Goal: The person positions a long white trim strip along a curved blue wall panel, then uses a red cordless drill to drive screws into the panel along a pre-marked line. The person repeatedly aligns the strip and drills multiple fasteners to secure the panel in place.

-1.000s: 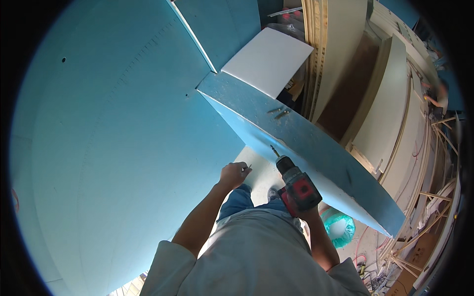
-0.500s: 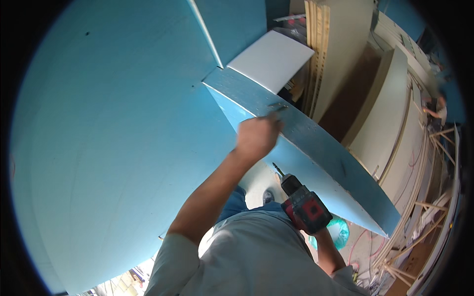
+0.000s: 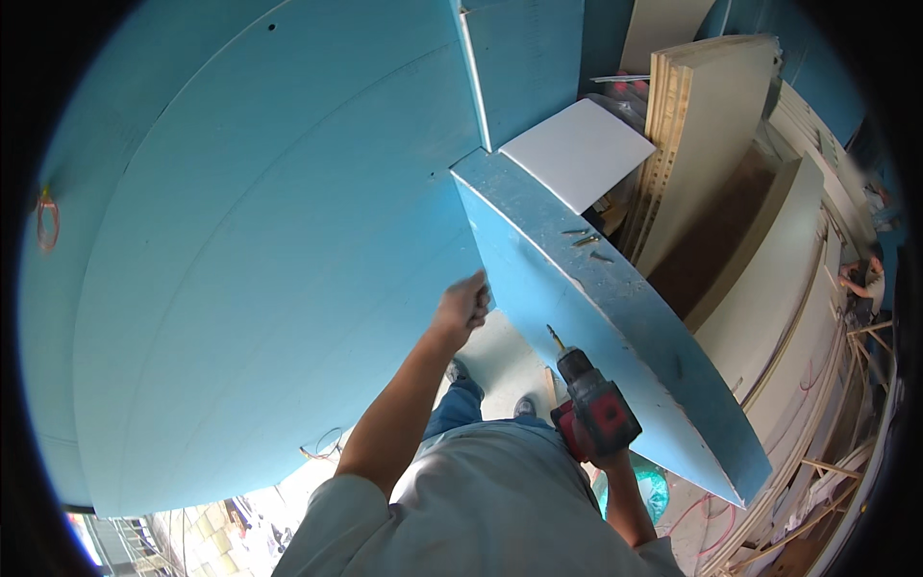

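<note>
My left hand (image 3: 462, 306) hovers beside a blue wall panel (image 3: 288, 288), its fingers curled in; whatever they may hold is hidden. A red and black cordless drill (image 3: 598, 413) is gripped by my right hand (image 3: 613, 460), which the tool body mostly covers. The drill's bit (image 3: 555, 337) points up and away from me, apart from any surface. Several screws or anchors (image 3: 588, 240) lie loose on the dusty top of a low blue partition (image 3: 663, 332), forward of the drill.
A white board (image 3: 577, 154) rests at the partition's far end. Behind it stand stacked panels (image 3: 711, 135). A pink cord loop (image 3: 48, 221) hangs on the wall at left. Another person (image 3: 865, 284) works at far right. A green-lined bin (image 3: 649, 495) stands below my right arm.
My left hand has left the partition top and moved left and toward me, fingers closed. The view has shifted left. The drill stays in my right hand, at nearly the same spot.
</note>
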### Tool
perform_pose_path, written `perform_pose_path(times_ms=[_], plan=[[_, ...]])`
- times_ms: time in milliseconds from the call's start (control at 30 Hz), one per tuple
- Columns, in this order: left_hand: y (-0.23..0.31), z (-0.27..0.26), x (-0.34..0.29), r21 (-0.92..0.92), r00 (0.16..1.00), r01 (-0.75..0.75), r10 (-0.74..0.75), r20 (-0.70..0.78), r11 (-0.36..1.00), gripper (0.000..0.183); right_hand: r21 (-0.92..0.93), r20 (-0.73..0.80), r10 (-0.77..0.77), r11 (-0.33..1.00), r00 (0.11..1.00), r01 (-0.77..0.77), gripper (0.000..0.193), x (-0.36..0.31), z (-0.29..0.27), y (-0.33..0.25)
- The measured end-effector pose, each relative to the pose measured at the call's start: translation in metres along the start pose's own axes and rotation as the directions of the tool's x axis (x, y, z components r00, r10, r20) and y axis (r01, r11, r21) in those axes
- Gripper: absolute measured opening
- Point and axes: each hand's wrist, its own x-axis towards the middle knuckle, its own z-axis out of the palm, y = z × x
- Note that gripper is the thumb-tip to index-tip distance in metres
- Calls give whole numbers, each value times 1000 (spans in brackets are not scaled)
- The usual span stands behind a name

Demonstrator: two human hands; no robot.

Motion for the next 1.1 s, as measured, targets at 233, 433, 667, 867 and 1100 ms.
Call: perform_pose_path(times_ms=[233,433,667,867,1100], plan=[[-26,-47,-80,-478,987,-11,87,136,878,21,219,37,-206,956,978,193,17,32,33,15],[-17,-68,-102,-561,981,-110,181,72,820,17,345,126,-233,922,964,178,19,79,55,-26],[6,-83,-102,-695,950,-59,253,181,717,13,369,211,-311,903,927,220,26,106,79,-49],[21,-118,-93,-486,967,-37,155,203,873,12,284,209,-195,950,958,131,32,112,109,-70],[45,-150,-69,-340,978,-68,131,165,938,20,195,254,-94,980,963,45,38,97,179,-67]])
